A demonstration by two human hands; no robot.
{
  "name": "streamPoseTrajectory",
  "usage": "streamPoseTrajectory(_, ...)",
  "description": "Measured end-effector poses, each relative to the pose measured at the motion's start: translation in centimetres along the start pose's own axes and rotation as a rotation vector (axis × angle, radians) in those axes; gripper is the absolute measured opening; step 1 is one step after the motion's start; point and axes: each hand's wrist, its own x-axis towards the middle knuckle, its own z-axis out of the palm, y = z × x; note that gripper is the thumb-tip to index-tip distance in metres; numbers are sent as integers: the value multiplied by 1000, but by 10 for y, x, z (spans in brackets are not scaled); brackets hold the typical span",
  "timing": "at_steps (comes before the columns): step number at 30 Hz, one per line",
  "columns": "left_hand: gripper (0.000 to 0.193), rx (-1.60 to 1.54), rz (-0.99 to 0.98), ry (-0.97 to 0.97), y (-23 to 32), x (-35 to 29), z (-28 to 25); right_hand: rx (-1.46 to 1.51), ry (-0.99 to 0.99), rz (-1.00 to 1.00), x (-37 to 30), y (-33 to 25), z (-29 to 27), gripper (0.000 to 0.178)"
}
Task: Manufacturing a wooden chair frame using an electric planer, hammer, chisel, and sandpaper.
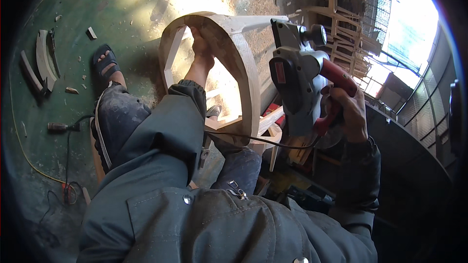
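Note:
A pale wooden frame [247, 70] with a broad curved rim and straight legs stands tilted between my knees. My left hand [201, 52] reaches through its opening and grips the far part of the rim from inside; some fingers are hidden behind the wood. At the right, my right hand [352, 112] is closed round the red handle of an electric hand planer [295, 80]. The planer is held up, just right of the rim, with its body turned on end. Its dark cord [273, 142] runs leftward past the lower part of the frame.
Curved wood offcuts [45, 61] and chips lie on the green floor at the left. A dark-handled tool [58, 127] and a red plug connector [67, 192] with cables lie nearer. Wooden frames [336, 24] are piled at the far right, and sawdust covers the floor ahead.

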Motion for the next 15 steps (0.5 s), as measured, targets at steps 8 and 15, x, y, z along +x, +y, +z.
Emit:
streamPoseTrajectory(8, 78, 172, -108, -167, -27, -53, 23, 17, 121, 127, -106, 97, -45, 59)
streamPoseTrajectory(15, 81, 892, 338, -220, 43, -16, 20, 345, 380, 238, -165, 208, -101, 56)
